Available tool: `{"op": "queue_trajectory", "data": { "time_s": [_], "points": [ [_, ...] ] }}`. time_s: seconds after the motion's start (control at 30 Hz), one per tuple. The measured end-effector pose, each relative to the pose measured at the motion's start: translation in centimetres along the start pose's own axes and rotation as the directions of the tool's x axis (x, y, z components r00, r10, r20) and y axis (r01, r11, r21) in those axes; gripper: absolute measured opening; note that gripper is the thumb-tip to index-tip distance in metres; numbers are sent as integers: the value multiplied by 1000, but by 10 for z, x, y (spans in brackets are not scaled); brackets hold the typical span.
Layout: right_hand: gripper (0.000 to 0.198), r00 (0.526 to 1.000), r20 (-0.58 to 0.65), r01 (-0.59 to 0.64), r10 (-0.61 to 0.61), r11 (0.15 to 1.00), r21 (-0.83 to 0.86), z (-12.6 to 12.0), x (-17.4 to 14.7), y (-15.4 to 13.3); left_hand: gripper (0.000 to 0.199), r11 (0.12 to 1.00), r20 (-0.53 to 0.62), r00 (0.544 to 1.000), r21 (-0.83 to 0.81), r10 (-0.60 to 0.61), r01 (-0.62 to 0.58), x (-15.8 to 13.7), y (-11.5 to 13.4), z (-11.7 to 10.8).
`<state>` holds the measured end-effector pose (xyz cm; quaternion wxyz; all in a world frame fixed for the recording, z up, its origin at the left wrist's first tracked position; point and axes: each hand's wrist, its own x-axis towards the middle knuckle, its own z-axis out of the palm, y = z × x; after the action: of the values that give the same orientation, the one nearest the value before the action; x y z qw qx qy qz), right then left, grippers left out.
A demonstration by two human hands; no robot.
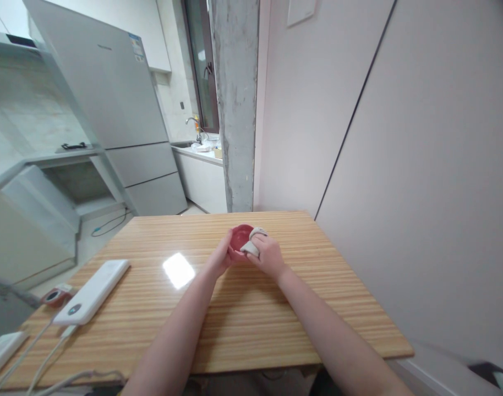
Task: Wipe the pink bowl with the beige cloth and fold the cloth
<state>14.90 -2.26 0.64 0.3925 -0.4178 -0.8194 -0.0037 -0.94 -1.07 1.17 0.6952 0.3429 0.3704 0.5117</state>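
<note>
A small red bowl (240, 237) is tilted toward me over the far middle of the wooden table (243, 313). My left hand (223, 256) grips the bowl by its left side, fingers partly hidden behind it. A light grey cloth (251, 248) is bunched in my right hand (268, 254), which presses it against the right side of the bowl's rim and inside. Whether the bowl's underside touches the table I cannot tell.
On the table's left lie a white power bank (92, 291) with a cable plugged in, a red-and-white object (56, 297) and a white power strip (4, 349). A pale wall (400, 165) runs close along the right. A fridge (107, 93) and sink counter stand beyond.
</note>
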Motion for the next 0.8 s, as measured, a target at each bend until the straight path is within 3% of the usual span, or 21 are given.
{"op": "queue_trajectory", "data": {
  "time_s": [0.07,0.1,0.17,0.23,0.33,0.43,0.5,0.53,0.6,0.67,0.8],
  "points": [
    [15,1000,6,30,-30,999,25,-4,-1,7,44,993,80,990,54,-113,109,-1,2,-1],
    [14,1000,6,25,-26,999,45,-3,0,6,42,993,68,993,63,-101,97,-1,2,0],
    [19,1000,-3,-12,13,997,80,2,1,-3,41,999,-33,999,22,39,-38,1,0,1],
    [29,999,2,-53,53,994,92,10,2,-15,45,982,-184,967,-32,177,-186,3,-4,5],
    [24,995,45,-92,90,995,47,17,4,-23,50,954,-292,921,-77,258,-291,3,-8,10],
    [16,997,24,-76,76,997,4,9,4,-10,50,981,-71,985,-105,158,-164,0,-6,9],
    [15,1000,10,-19,19,1000,0,-2,3,2,52,996,100,993,-80,59,-52,-1,-3,5],
    [15,1000,16,8,-8,1000,-2,-6,3,7,51,998,131,991,-54,29,-22,-1,-2,4],
    [15,998,46,37,-36,999,-2,-9,3,8,46,999,71,997,-20,36,-35,0,-1,1],
    [16,998,63,15,-16,1000,3,-6,4,1,44,994,-63,992,-17,109,-110,3,-3,0],
    [24,995,55,-84,84,996,-7,11,6,-21,39,962,-291,925,-45,245,-269,6,-7,5]
  ]
}}
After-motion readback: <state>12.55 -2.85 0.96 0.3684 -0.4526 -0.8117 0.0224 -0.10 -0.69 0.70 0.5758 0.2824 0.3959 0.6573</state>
